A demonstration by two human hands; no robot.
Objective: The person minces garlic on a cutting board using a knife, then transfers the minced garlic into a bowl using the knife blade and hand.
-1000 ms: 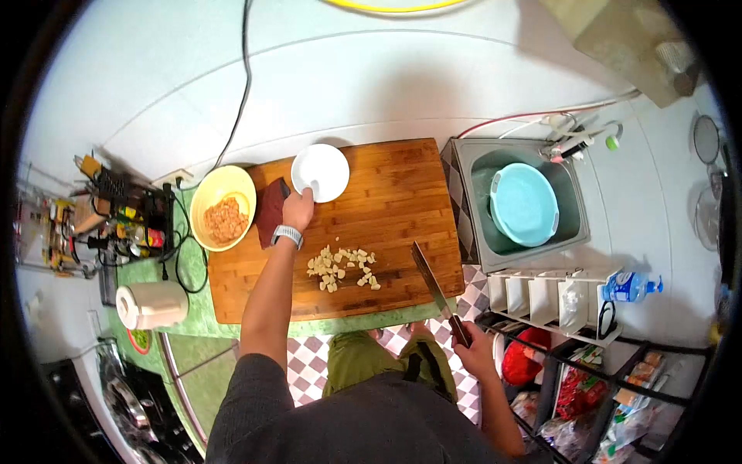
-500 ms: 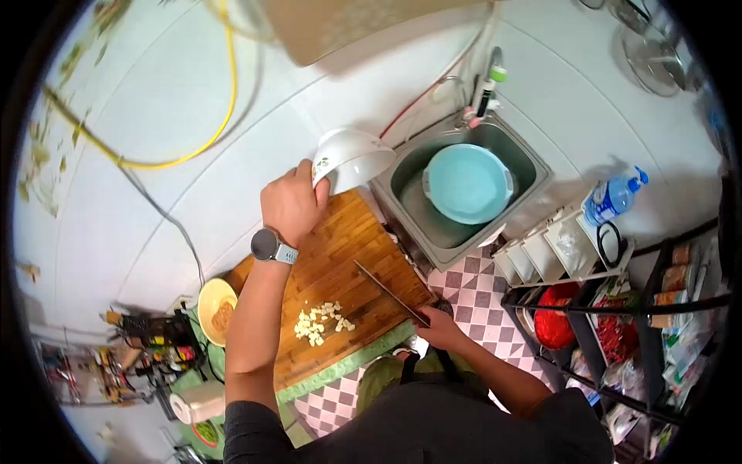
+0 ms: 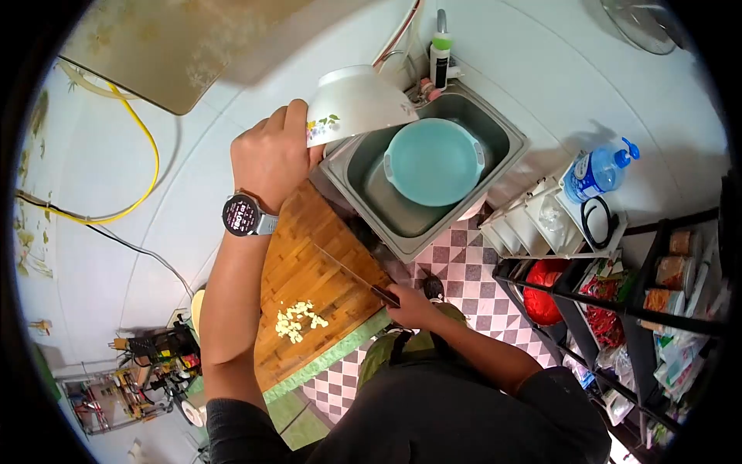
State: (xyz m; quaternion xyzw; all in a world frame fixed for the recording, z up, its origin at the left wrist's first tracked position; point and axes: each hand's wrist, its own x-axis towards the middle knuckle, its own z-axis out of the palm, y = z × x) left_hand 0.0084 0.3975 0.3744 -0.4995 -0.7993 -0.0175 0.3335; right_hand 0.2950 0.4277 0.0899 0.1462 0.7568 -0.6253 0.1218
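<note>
My left hand (image 3: 270, 158), wearing a watch (image 3: 243, 214), is closed on the rim of a white bowl (image 3: 359, 104) with a flower print. The bowl is raised and tilted, its mouth facing down and its base up, near the sink's left corner. Its inside is hidden. In my right hand (image 3: 415, 308) is the handle of a kitchen knife (image 3: 348, 271), its blade over the right part of a wooden cutting board (image 3: 290, 259). Small pale chopped pieces (image 3: 297, 321) lie in a loose heap on the board, left of the knife.
A metal sink (image 3: 413, 240) beyond the board holds a light-blue basin (image 3: 434, 162). At right are a white rack (image 3: 533, 220), a blue pump bottle (image 3: 599, 174) and a dark shelf (image 3: 572, 298) of packages. A yellow bowl (image 3: 199, 309) is partly hidden behind my left arm.
My left hand has lifted the bowl closer to the camera and tipped it further, so its outside now shows. The view has shifted; the knife stays in my right hand over the board.
</note>
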